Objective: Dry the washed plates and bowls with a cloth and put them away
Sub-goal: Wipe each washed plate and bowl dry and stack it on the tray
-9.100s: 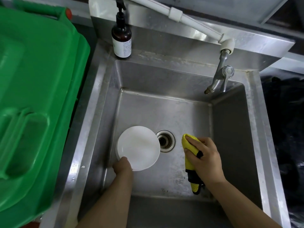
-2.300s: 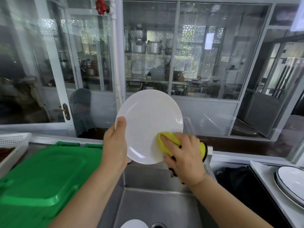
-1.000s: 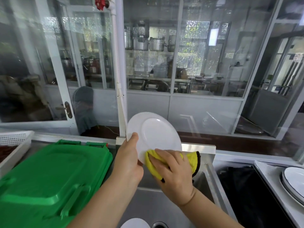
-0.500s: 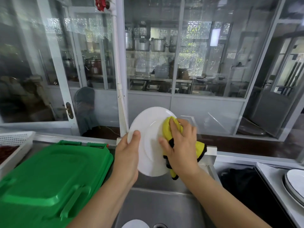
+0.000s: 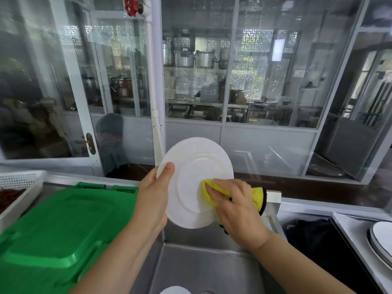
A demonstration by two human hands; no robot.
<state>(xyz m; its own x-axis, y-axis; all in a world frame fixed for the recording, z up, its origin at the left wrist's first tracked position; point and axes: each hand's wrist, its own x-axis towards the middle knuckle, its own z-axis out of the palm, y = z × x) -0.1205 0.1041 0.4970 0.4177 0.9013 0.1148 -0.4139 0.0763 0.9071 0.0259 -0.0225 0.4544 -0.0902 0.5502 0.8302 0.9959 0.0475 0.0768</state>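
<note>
A white plate (image 5: 191, 166) is held upright above the sink, its underside with the foot ring facing me. My left hand (image 5: 153, 200) grips its left rim, thumb over the edge. My right hand (image 5: 237, 211) holds a yellow cloth (image 5: 209, 190) with a black border and presses it against the plate's lower right part. Another white dish (image 5: 175, 290) lies in the steel sink (image 5: 212, 266), only its top edge showing at the frame's bottom.
A green plastic lid (image 5: 55, 230) covers the left side. A white perforated basket (image 5: 19, 183) sits at far left. Stacked white plates with dark rims (image 5: 381, 238) rest on the counter at far right. A dark bin (image 5: 314, 236) is right of the sink. Glass partitions stand behind.
My right hand slid the cloth from the plate's upper middle down to its lower right. The plate has tilted a little, showing more of its underside.
</note>
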